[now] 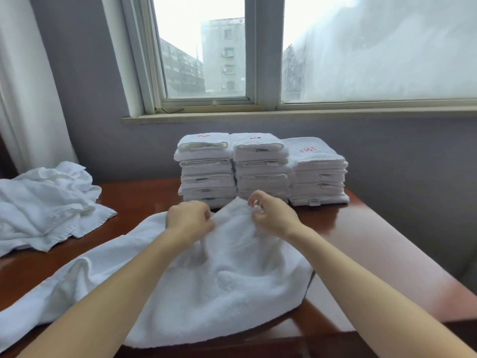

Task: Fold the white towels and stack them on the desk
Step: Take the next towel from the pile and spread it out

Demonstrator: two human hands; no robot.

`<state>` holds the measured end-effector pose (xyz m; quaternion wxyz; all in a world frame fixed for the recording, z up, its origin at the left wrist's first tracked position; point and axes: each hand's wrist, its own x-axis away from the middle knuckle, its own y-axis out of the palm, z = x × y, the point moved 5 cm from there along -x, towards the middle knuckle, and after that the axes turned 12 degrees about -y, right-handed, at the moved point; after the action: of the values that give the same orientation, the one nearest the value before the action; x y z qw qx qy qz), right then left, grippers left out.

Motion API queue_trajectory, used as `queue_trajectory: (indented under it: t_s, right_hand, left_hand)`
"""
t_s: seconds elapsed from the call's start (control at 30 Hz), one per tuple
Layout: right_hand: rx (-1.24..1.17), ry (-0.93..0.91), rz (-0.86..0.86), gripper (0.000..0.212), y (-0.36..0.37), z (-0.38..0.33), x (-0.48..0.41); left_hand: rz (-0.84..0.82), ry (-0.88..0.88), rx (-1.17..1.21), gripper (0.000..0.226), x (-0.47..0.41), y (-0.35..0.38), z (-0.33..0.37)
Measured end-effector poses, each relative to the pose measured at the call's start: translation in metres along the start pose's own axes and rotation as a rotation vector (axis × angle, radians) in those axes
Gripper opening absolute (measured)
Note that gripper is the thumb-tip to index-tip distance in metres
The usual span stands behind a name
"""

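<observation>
Towel (233,289) pinched by left hand (189,218), right hand (271,213)

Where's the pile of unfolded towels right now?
In the head view, the unfolded pile lies at the left edge of the desk, left of the spread towel and apart from the folded stacks.

A white towel (232,288) on the desk (361,233) is gripped by both hands (189,218) (271,214); three folded stacks (260,167) are seen behind.
</observation>
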<state>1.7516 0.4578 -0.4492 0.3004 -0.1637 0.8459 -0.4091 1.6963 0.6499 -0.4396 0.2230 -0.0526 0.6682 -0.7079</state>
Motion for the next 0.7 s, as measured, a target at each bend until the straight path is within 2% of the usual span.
queue_trajectory:
  t_s: [0.1, 0.23, 0.3, 0.37, 0.47, 0.57, 0.63, 0.7]
  right_hand:
    - [0.125, -0.006, 0.077, 0.022, -0.038, 0.010, 0.012]
    - [0.257, 0.087, 0.180, 0.020, -0.095, 0.039, 0.033]
    - [0.320, 0.169, 0.193, 0.022, -0.120, 0.059, 0.047]
    - [0.389, 0.253, 0.190, 0.024, -0.138, 0.082, 0.063]
    - [0.499, 0.393, 0.168, 0.028, -0.153, 0.118, 0.088]
    - [0.591, 0.524, 0.027, 0.032, -0.145, 0.146, 0.105]
    - [0.594, 0.512, 0.005, 0.034, -0.135, 0.148, 0.107]
    - [0.547, 0.418, 0.005, 0.036, -0.118, 0.138, 0.101]
  left_hand:
    - [0.051, 0.007, 0.270, 0.016, -0.008, -0.018, 0.027]
    - [0.036, 0.097, 0.549, 0.008, -0.011, -0.024, 0.091]
    - [-0.050, 0.180, 0.682, 0.002, -0.009, -0.019, 0.128]
    - [-0.174, 0.298, 0.757, 0.012, -0.002, -0.009, 0.164]
    - [-0.245, 0.396, 0.708, 0.031, 0.010, 0.011, 0.195]
    - [-0.207, 0.408, 0.533, 0.030, 0.015, 0.032, 0.198]
    - [-0.217, 0.404, 0.421, 0.029, 0.015, 0.046, 0.191]
    - [-0.271, 0.404, 0.352, 0.029, 0.015, 0.059, 0.182]
